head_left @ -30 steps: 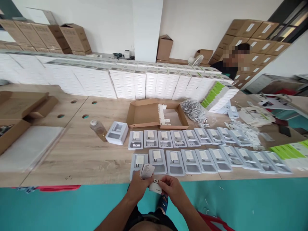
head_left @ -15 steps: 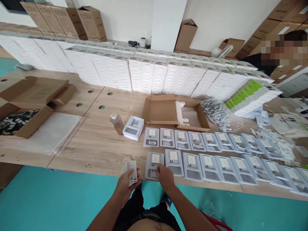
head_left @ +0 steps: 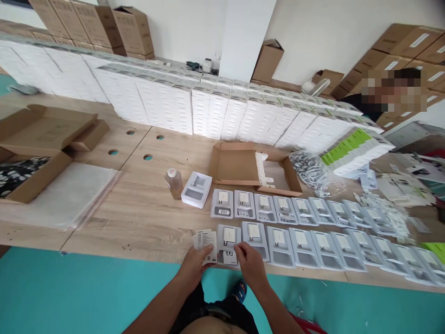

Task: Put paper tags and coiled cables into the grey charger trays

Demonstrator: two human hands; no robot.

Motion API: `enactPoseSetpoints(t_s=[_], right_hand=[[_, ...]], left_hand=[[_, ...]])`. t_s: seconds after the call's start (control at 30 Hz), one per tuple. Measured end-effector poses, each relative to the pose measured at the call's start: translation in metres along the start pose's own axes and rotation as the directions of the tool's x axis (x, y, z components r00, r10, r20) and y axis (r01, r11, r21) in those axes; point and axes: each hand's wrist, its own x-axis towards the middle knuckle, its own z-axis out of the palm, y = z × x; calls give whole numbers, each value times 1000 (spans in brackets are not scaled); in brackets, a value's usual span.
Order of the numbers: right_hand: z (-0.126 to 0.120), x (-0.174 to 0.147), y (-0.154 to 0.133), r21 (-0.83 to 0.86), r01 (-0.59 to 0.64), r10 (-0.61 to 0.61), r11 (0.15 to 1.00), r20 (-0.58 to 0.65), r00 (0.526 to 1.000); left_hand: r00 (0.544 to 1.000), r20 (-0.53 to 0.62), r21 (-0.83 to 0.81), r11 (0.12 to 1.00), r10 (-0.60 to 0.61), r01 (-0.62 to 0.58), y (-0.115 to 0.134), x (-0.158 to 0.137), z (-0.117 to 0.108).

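Note:
My left hand (head_left: 197, 263) grips a small fanned stack of printed leaflets (head_left: 206, 242) at the table's front edge, thumb on top. To its right, my right hand (head_left: 251, 265) has its fingers curled together by the right side of a grey plastic tray (head_left: 220, 232); anything between the fingertips is too small to make out. This tray carries a white adapter-like block (head_left: 229, 234) in its upper recess. In its lower recess lies a white card (head_left: 229, 258) with a black battery-like symbol. The neighbouring tray (head_left: 261, 243) also holds a white block and is partly behind my right hand.
Two rows of similar trays (head_left: 280, 253) extend rightward. Behind them are stacked trays (head_left: 196, 190), a bottle (head_left: 174, 183), an open carton (head_left: 233, 163) and bagged cables (head_left: 309, 169). White boxes (head_left: 163, 106) form a wall; another person (head_left: 365, 105) stands at far right.
My left hand has moved right, and its leaflets are now fanned out. My right hand has shifted slightly right, to the tray's side. The card in the tray shows more fully.

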Motion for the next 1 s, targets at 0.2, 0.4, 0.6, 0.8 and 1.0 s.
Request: enactPoseSetpoints(t_s=[0.2, 0.4, 0.6, 0.8, 1.0], right_hand=[[-6, -10, -37, 589, -55, 24, 807, 60, 998], [-9, -19, -25, 709, -56, 59, 703, 21, 998], [-13, -43, -17, 748, -40, 28, 662, 29, 999], [-26, -59, -3, 514, 118, -58, 850, -132, 990], [-28, -62, 15, 675, -142, 167, 724, 28, 986]], left_hand=[[951, 307, 141, 986, 46, -93, 1, -3, 19], [968, 250, 346, 932, 21, -109, -1, -1, 31], [964, 252, 273, 962, -79, 8, -5, -7, 38], [956, 254, 199, 975, -144, 94, -12, -14, 43], [973, 232, 366, 927, -7, -81, -19, -11, 51]])
